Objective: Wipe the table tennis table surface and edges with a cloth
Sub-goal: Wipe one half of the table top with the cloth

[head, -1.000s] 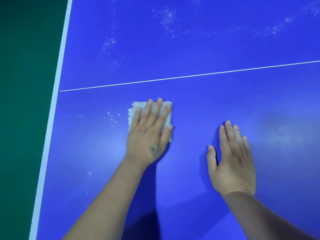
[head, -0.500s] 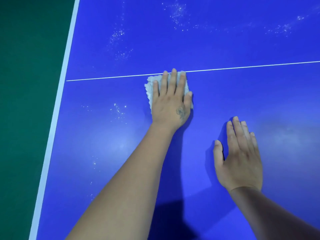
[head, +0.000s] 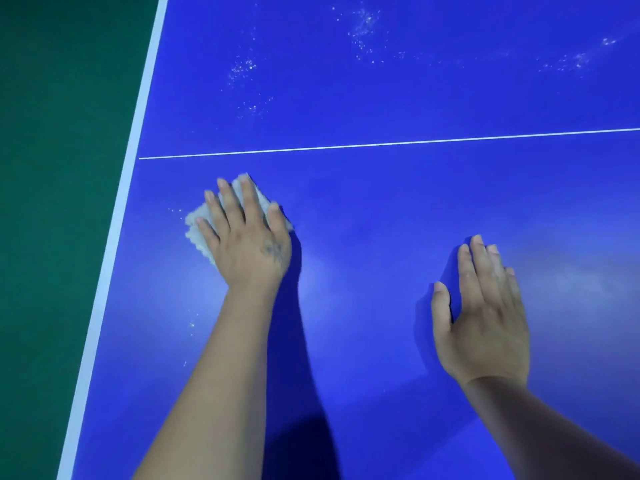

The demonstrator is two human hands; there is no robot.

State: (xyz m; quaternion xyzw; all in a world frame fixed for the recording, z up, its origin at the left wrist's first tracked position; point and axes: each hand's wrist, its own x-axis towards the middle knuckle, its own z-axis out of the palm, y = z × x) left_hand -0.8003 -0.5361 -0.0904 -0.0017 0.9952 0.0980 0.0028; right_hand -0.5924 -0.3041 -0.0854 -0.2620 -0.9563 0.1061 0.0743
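Note:
A blue table tennis table (head: 381, 209) fills the view, with a thin white centre line (head: 381, 144) running across it and a white stripe along its left edge (head: 114, 244). My left hand (head: 247, 237) lies flat on a small white cloth (head: 197, 226), pressing it onto the surface a little below the centre line and near the left edge. The cloth shows at the fingertips and to the left of the palm. My right hand (head: 485, 313) rests flat on the bare table to the right, fingers together, holding nothing.
White dusty specks (head: 247, 69) lie beyond the centre line, with more specks (head: 363, 27) farther right and a few specks (head: 175, 211) just left of the cloth. Dark green floor (head: 52, 202) lies past the table's left edge.
My left hand has pulled the cloth back from the centre line and slid it left toward the table's edge. The right hand has stayed in place.

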